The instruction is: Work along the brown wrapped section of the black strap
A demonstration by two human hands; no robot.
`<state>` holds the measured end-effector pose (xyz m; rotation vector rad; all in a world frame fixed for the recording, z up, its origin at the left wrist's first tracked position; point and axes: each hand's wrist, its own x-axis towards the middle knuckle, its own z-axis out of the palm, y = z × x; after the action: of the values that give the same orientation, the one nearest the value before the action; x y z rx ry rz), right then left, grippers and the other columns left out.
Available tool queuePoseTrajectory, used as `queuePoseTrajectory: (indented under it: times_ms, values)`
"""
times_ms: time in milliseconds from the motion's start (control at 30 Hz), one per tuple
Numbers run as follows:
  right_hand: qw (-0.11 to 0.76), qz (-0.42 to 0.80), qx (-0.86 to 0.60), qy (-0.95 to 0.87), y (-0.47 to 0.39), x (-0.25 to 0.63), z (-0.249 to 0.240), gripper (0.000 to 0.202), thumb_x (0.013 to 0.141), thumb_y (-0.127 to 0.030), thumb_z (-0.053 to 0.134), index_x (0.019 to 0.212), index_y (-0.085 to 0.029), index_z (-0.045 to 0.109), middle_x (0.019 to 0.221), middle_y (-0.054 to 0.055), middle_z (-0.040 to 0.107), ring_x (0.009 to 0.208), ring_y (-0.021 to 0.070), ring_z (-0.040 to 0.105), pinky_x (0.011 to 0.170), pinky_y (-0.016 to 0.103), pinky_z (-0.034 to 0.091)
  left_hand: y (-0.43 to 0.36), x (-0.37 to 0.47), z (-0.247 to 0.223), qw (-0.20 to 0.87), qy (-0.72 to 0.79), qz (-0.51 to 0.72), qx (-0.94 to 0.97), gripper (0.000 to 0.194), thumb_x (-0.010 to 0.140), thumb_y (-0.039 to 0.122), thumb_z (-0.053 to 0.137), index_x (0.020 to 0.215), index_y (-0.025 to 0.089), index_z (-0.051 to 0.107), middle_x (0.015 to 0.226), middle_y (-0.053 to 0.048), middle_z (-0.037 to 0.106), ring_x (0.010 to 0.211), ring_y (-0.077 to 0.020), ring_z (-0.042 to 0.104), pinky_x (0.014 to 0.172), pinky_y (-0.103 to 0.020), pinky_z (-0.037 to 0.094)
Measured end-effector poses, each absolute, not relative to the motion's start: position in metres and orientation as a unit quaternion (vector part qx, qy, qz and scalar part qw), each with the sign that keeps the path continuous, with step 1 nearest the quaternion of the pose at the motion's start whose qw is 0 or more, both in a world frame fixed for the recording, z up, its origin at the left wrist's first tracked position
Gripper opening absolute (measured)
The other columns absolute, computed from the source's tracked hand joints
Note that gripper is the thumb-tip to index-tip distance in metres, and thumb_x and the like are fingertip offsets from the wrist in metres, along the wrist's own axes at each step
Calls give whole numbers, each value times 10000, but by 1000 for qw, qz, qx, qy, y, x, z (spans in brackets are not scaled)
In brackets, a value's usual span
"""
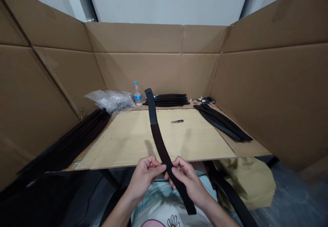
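Observation:
A long, flat black strip (159, 141), gently curved, runs from near my lap up over the table. Its upper part looks smooth and greyish with a small hole near the tip; a darker, cloth-like covering begins partway down. My left hand (146, 173) pinches the strip's left edge between thumb and fingers. Opposite it, my right hand (185, 176) grips the right edge, its thumb on top and fingers underneath. Both hands are just in front of the table's near edge. Small thread snips (177, 121) lie on the table (128, 141) beyond the strip.
Dark strips are heaped along the left side (77, 139); more black strips (222, 122) lie at right and a stack (170, 100) at the back. A plastic bag (112, 99) sits beside a water bottle (137, 95). Cardboard walls (159, 37) enclose the table.

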<state>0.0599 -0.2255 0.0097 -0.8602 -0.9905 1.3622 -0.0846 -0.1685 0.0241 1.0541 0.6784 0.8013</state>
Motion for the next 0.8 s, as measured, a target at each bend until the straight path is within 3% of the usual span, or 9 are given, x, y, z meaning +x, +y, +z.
queuePoseTrajectory:
  times_ms: [133, 233, 333, 400, 533, 633, 700, 800]
  values:
    - [596, 590, -363, -406, -223, 57, 8, 313, 725, -398, 751, 840, -194, 543, 718, -17, 637, 560, 89, 537, 527, 207, 430, -168, -84, 23, 718, 320, 388, 481, 360, 551, 203, 842, 623, 157, 493, 541, 10, 645, 481, -141, 615, 517, -242, 496]
    - [583, 597, -371, -407, -222, 53, 7, 461, 594, -290, 854, 965, -178, 604, 788, 9, 655, 654, 123, 580, 542, 214, 470, -168, -83, 24, 716, 302, 388, 495, 336, 497, 150, 856, 661, 134, 563, 590, 5, 658, 495, -130, 604, 500, -220, 489]
    - [573, 598, -382, -411, -221, 51, 6, 432, 492, -226, 897, 815, -147, 622, 728, 4, 647, 628, 132, 587, 507, 216, 500, -169, -85, 27, 732, 272, 366, 506, 257, 566, 174, 826, 706, 110, 620, 689, -42, 695, 562, -142, 627, 551, -233, 508]
    - [573, 598, -389, -404, -222, 49, 5, 442, 471, -249, 902, 725, -167, 550, 687, -25, 627, 545, 115, 573, 437, 210, 496, -169, -86, 27, 734, 269, 366, 506, 235, 585, 178, 818, 693, 107, 621, 660, -36, 685, 557, -134, 623, 532, -212, 491]
    - [566, 612, -379, -402, -226, 46, 4, 442, 650, -415, 798, 754, -204, 423, 634, -15, 669, 378, 79, 534, 334, 160, 379, -170, -86, 22, 740, 258, 372, 497, 288, 590, 186, 819, 619, 128, 538, 498, 22, 603, 394, -89, 537, 406, -174, 408]
    - [595, 628, -340, -369, -229, 45, 7, 361, 783, -470, 669, 780, -195, 435, 615, 11, 684, 427, 73, 545, 411, 162, 386, -169, -86, 19, 758, 234, 369, 485, 319, 686, 274, 759, 636, 170, 462, 443, 26, 583, 375, -154, 578, 402, -235, 446]
    - [611, 637, -323, -342, -229, 45, 10, 320, 785, -425, 685, 785, -188, 471, 657, 14, 685, 532, 88, 580, 497, 183, 426, -167, -86, 18, 761, 240, 374, 472, 332, 725, 317, 724, 642, 184, 431, 465, 10, 606, 416, -198, 620, 425, -280, 478]
    - [614, 625, -330, -352, -228, 48, 9, 283, 716, -331, 771, 787, -173, 546, 731, 15, 679, 643, 101, 585, 563, 195, 447, -166, -87, 20, 749, 277, 384, 463, 366, 659, 298, 778, 625, 175, 435, 513, 1, 634, 461, -170, 620, 468, -268, 490]
